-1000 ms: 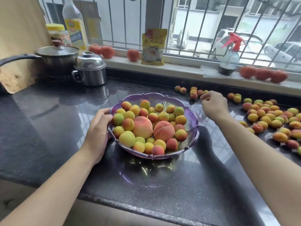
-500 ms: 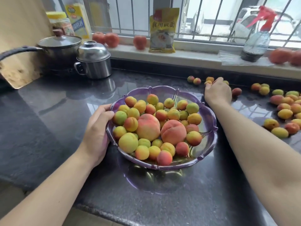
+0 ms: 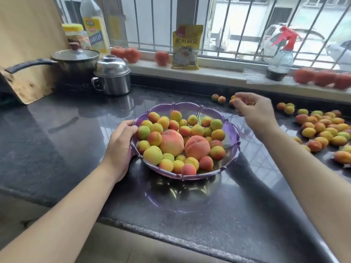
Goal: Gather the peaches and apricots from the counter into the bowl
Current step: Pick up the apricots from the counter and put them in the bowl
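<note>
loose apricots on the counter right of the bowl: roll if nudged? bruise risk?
The apricots look round and lie on a glossy counter, so they would likely roll when nudged. They look small, probably light. Skins look ripe, so a hard grip may bruise them.

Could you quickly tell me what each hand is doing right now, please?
Left hand: grips the rim of the purple bowl.
Right hand: fingers curled by an apricot; whether it pinches it cannot be told.
</note>
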